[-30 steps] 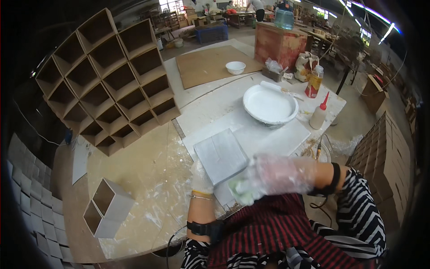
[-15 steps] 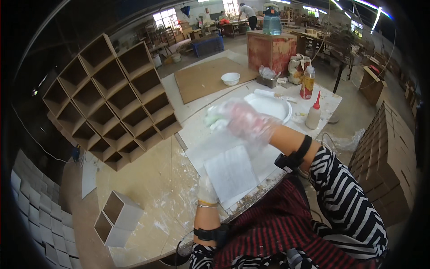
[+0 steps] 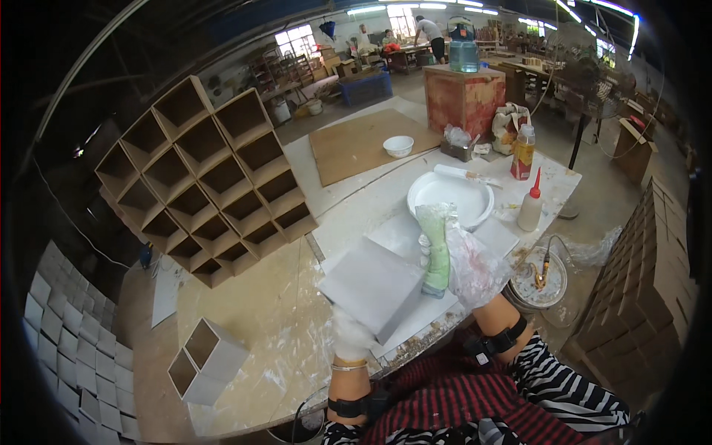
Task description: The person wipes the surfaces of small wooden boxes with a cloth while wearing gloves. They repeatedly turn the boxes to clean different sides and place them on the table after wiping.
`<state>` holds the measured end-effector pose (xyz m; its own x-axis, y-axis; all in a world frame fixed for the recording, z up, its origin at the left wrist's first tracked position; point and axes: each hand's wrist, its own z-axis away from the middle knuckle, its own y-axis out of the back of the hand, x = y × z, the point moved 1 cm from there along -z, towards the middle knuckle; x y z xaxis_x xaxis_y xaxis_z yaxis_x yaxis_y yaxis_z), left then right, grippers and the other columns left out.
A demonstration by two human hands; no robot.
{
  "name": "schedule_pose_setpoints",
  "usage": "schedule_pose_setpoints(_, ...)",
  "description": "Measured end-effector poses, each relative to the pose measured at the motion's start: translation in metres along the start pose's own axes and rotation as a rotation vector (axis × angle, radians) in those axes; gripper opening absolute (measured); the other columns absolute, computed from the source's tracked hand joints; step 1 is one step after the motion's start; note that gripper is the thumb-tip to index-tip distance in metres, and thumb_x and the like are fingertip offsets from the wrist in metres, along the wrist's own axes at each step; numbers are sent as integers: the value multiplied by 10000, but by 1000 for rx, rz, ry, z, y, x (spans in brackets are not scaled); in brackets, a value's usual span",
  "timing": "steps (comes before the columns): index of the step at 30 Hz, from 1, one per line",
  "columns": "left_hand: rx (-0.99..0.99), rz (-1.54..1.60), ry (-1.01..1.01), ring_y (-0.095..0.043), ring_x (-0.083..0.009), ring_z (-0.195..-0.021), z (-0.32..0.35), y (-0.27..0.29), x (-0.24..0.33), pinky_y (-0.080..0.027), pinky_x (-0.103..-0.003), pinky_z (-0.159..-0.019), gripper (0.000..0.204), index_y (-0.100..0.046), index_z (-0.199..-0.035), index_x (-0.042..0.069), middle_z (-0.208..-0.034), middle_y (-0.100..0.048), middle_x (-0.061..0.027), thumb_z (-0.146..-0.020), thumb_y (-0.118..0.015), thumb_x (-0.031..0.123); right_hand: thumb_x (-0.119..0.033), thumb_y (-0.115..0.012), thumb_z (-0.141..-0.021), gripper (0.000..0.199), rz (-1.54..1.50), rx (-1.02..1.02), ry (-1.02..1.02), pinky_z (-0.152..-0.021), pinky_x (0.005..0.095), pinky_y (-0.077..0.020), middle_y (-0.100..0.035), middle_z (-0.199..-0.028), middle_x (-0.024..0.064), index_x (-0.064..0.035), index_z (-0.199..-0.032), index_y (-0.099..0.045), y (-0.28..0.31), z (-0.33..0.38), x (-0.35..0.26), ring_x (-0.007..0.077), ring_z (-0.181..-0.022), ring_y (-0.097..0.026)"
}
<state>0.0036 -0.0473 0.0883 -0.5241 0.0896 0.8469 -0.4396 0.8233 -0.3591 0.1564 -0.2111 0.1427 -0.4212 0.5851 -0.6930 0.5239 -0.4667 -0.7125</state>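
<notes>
My left hand (image 3: 350, 335), in a white glove and blurred, grips the near left corner of a pale grey box (image 3: 371, 285) at the table's front edge. My right hand (image 3: 478, 271), inside a loose clear plastic glove, is closed round a long green pad (image 3: 436, 256) smeared with white. That pad hangs just right of the box, apart from it. Behind it stands a round white basin (image 3: 451, 196) with white stuff inside and a white paint roller (image 3: 463, 173) across its far rim.
A two-cell box (image 3: 208, 360) stands at the near left, and a large brown cubby rack (image 3: 211, 182) leans behind it. Right of the basin are a red-tipped glue bottle (image 3: 531, 208) and a yellow-red bottle (image 3: 523, 152). A paint bucket (image 3: 540, 278) sits below the table's right edge.
My right hand has drawn back toward me and right with the green pad, uncovering the basin. The box in my left hand has turned and shows another face.
</notes>
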Motion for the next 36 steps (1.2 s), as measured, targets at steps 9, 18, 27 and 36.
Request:
schedule_pose_setpoints(9,-108,56,241,-618,-236,-1103,10,37,0,-530,-378,-925,397,-520,-1289,0,-1223,-615,-136,-1042,-410,291,-443,-366,-1059,453,20,39,-84,-625,235,-482,-609,-850,12,-62,-1050,-610,-12,23,12,102,-703,-568)
schedule_pose_setpoints(18,-157,-658,23,-648,-265,-1045,22,-4,30,-548,-378,-893,322,-553,-1278,3,-1178,-650,-143,-994,-510,149,-403,-391,-1059,420,84,-1,-28,-683,250,-507,-621,-907,42,-36,-1137,-578,-4,31,4,125,-774,-596)
schedule_pose_setpoints(27,-15,200,309,-621,-281,-1098,25,4,18,-524,-404,-931,357,-534,-1269,-55,-1238,-618,-159,-962,-525,128,-330,-441,-1039,406,203,-41,40,-733,284,-511,-615,-966,67,-33,-1312,-485,0,37,-7,166,-792,-592)
schedule_pose_setpoints(36,103,-400,225,-656,-290,-991,22,41,-7,-547,-410,-875,347,-585,-1195,-45,-1119,-653,-162,-984,-466,203,-256,-475,-1022,402,1271,-185,452,-969,348,-461,-615,-1248,132,-7,-1335,-500,-4,31,-39,231,-1106,-597)
